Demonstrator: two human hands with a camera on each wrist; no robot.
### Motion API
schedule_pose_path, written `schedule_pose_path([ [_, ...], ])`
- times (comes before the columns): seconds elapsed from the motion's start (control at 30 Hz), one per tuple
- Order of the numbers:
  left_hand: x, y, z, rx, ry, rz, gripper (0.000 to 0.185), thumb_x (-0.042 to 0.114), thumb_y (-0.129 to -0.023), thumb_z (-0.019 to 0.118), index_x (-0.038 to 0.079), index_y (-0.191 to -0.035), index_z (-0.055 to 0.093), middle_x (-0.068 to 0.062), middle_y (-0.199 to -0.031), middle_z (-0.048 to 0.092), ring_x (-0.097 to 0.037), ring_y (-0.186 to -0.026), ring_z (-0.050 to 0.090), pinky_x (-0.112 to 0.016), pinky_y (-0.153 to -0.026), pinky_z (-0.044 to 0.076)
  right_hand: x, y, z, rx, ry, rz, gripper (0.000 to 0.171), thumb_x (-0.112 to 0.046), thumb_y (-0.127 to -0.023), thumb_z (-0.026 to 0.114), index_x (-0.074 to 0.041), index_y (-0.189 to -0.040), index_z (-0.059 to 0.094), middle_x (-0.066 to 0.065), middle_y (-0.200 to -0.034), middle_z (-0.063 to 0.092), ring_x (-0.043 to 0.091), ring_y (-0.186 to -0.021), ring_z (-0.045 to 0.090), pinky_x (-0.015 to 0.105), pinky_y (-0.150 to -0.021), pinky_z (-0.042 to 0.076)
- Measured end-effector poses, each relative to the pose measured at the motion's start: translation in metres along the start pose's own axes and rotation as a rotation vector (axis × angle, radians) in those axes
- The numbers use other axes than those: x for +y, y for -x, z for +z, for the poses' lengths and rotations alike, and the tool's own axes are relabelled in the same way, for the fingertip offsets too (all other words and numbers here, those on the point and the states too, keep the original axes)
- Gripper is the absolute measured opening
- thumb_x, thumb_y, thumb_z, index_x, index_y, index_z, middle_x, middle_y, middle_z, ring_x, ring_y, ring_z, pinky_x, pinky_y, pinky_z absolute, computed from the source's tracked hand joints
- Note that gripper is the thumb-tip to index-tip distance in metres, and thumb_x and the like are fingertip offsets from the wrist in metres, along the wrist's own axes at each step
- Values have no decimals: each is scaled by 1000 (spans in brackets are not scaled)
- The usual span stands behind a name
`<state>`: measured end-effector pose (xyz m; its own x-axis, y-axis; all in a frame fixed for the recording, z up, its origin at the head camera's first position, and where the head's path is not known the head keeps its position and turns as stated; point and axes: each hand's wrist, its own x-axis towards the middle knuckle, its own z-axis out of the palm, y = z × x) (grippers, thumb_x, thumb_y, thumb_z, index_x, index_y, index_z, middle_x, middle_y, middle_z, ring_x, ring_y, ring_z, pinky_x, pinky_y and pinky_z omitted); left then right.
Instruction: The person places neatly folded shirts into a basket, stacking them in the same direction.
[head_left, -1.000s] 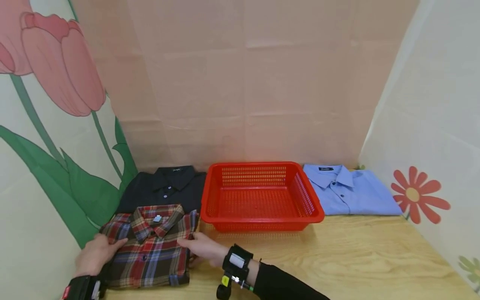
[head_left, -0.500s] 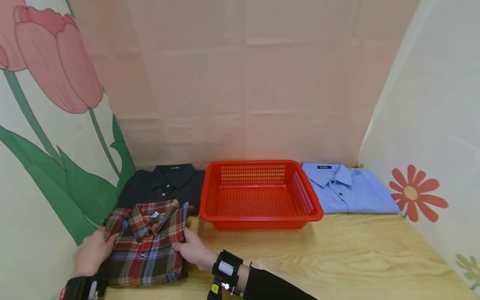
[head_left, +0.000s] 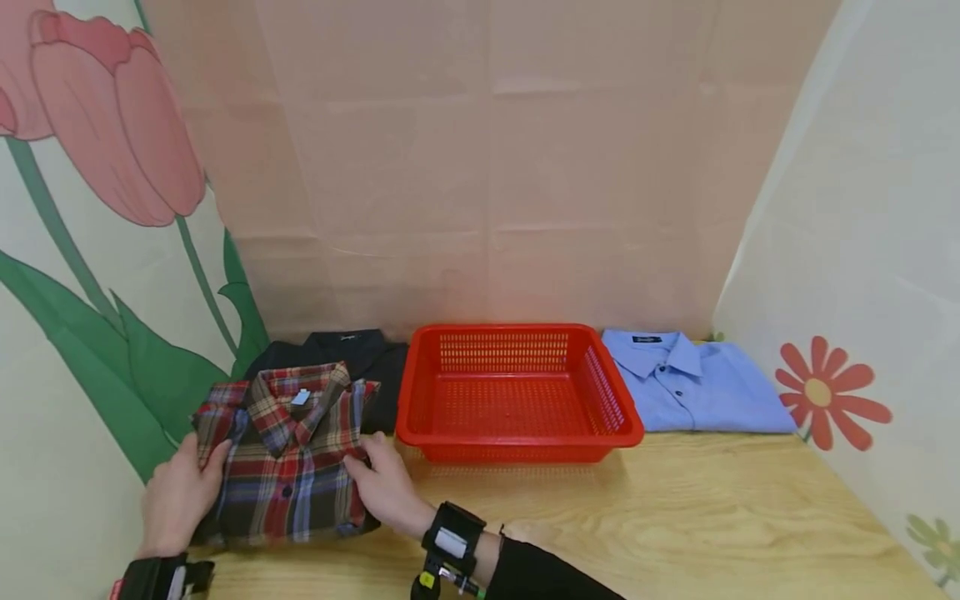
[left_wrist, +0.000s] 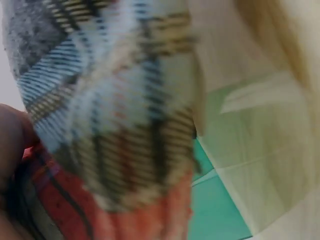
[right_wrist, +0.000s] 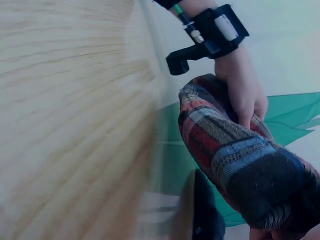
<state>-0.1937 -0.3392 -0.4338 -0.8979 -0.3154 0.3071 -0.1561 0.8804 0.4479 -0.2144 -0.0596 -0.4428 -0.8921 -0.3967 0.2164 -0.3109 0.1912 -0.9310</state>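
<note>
A folded red, brown and blue plaid shirt (head_left: pixel 288 483) with a buttoned collar is held by both hands, raised off the table. My left hand (head_left: pixel 180 496) grips its left edge, thumb on top. My right hand (head_left: pixel 390 492) grips the right edge, thumb on top and the other fingers out of sight underneath. The right wrist view shows the plaid shirt (right_wrist: pixel 220 135) side on, with the left hand (right_wrist: pixel 242 90) at its far edge. In the left wrist view, blurred plaid cloth (left_wrist: pixel 120 100) fills much of the frame.
Behind the plaid shirt lies a folded black shirt (head_left: pixel 386 383), partly covered from view. A red perforated plastic basket (head_left: pixel 517 450) stands at the table's middle back. Right of it is a folded light blue shirt (head_left: pixel 720 392). The wooden table (head_left: pixel 675 517) meets walls on three sides.
My hands have taken hold of the plaid shirt's two sides and lifted it, moving it slightly away from me. It now hides more of the black shirt.
</note>
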Motion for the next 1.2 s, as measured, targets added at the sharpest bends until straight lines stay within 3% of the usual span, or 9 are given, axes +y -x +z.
schedule_pose_path([
  [0.1, 6, 0, -1, 69, 25, 12, 41, 36, -102, 49, -4, -94, 45, -40, -79, 56, -61, -72, 56, -57, -48, 39, -6, 0, -5, 27, 4, -13, 26, -23, -102, 50, 2, -101, 59, 3, -92, 41, 14, -85, 42, 25, -73, 32],
  [0.2, 11, 0, -3, 115, 39, 20, 39, 34, -101, 51, -4, -92, 44, -33, -70, 55, -57, -65, 56, -54, -45, 37, -10, 5, -8, 15, -26, 27, 41, -24, -104, 47, 6, -132, 51, 13, -125, 53, 25, -117, 51, 33, -96, 44],
  [0.27, 15, -2, -4, 144, 40, 32, 39, 33, -101, 52, -2, -89, 43, -27, -63, 52, -52, -58, 55, -50, -42, 35, -14, 7, -10, 14, -38, 48, 53, -24, -105, 44, 5, -148, 34, 19, -151, 39, 32, -140, 37, 46, -112, 36],
  [0.33, 21, -3, -4, 168, 44, 43, 38, 33, -101, 53, -1, -88, 43, -23, -59, 50, -48, -54, 54, -48, -41, 33, -17, 9, -14, 23, -39, 69, 60, -25, -106, 42, 4, -153, 21, 19, -160, 25, 33, -147, 24, 53, -116, 27],
  [0.5, 35, -3, -6, 244, 72, 72, 34, 30, -99, 57, 0, -89, 46, -21, -58, 50, -46, -52, 54, -46, -41, 31, -26, 8, -27, 59, -17, 28, 56, -25, -106, 42, -1, -154, 24, 13, -158, 30, 28, -146, 28, 53, -115, 29],
  [0.6, 42, -4, -9, 274, 93, 96, 31, 27, -98, 58, 0, -89, 48, -17, -58, 48, -43, -51, 53, -42, -42, 30, -28, 8, -34, 67, -79, 9, 51, -24, -107, 40, -10, -154, 28, 7, -157, 36, 24, -144, 33, 51, -114, 31],
  [0.73, 52, -9, -7, 290, 125, 155, 29, 26, -98, 59, 0, -91, 49, -14, -57, 48, -38, -49, 53, -38, -42, 29, -30, 7, -43, 83, -190, 29, 51, -25, -107, 39, -19, -156, 24, 4, -160, 30, 25, -147, 26, 54, -116, 27],
  [0.9, 70, -15, -3, 340, 163, 226, 28, 24, -96, 62, -1, -92, 50, -19, -58, 50, -43, -50, 53, -45, -41, 31, -28, 4, -58, 129, -279, 23, 47, -25, -107, 39, -22, -153, 29, 2, -157, 35, 24, -146, 29, 52, -116, 26],
  [1.2, 101, -22, 3, 334, 204, 266, 27, 24, -96, 62, 3, -87, 48, -11, -55, 43, -34, -48, 50, -36, -44, 27, -23, 0, -91, 221, -198, -3, 36, -25, -107, 40, -22, -143, 42, 4, -137, 54, 21, -127, 51, 44, -106, 39],
])
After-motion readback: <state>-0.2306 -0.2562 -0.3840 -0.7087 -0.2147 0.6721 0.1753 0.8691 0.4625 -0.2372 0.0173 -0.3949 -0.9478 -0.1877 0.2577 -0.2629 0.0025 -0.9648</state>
